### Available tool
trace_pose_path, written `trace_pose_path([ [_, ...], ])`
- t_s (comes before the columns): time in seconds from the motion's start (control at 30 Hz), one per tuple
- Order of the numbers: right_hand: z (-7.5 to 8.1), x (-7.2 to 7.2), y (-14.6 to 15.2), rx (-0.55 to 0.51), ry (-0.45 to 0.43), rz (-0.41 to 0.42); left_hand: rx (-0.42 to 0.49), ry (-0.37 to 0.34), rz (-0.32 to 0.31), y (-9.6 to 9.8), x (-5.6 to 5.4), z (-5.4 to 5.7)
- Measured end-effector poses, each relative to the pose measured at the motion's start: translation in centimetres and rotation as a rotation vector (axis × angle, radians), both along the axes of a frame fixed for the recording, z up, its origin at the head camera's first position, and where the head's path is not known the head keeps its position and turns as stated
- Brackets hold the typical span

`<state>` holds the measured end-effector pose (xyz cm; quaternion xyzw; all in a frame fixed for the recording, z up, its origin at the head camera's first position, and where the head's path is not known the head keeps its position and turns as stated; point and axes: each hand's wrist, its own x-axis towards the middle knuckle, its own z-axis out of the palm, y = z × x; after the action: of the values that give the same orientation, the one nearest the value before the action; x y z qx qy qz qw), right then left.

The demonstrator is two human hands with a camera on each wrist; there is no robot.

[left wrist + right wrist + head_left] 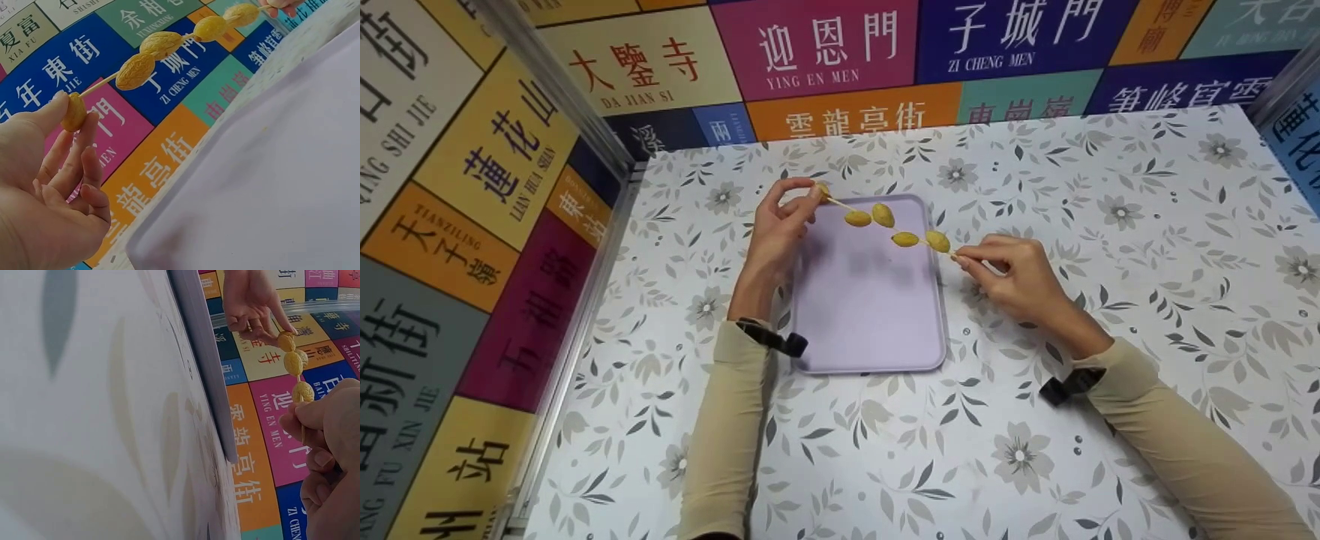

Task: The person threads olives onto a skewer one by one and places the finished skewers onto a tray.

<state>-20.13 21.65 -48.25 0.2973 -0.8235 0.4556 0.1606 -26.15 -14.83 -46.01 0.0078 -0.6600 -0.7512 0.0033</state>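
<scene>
A thin wooden skewer [100, 84] carries several yellow, wrinkled, olive-shaped pieces [883, 215] and hangs slantwise above the lilac tray [870, 330]. My left hand [784, 221] pinches the endmost yellow piece [73, 112] between thumb and fingers at the skewer's left end. Between that piece and the others a stretch of bare stick shows in the left wrist view. My right hand [1014, 274] pinches the skewer's bare right end with thumb and forefinger, close to the nearest yellow piece [302, 392]. Its other fingers are curled in.
The raised-rim tray lies on a table [1110, 465] covered in white leaf-and-flower cloth. Panels [817, 45] with coloured blocks and Chinese lettering stand behind the table and along its left side. Black camera straps [772, 337] sit on both wrists.
</scene>
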Motion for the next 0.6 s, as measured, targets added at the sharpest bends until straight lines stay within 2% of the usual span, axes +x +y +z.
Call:
trace_pose_path([
  [0.17, 0.12, 0.05, -0.04, -0.010, 0.002, 0.003, 0.006, 0.082, 0.009, 0.26, 0.14, -0.08],
  [0.4, 0.25, 0.06, 0.07, 0.010, 0.007, -0.018, -0.092, 0.135, 0.063, 0.70, 0.17, 0.26],
  [0.6, 0.15, 0.02, -0.01, -0.005, 0.006, -0.027, -0.061, 0.138, -0.012, 0.29, 0.14, 0.17],
])
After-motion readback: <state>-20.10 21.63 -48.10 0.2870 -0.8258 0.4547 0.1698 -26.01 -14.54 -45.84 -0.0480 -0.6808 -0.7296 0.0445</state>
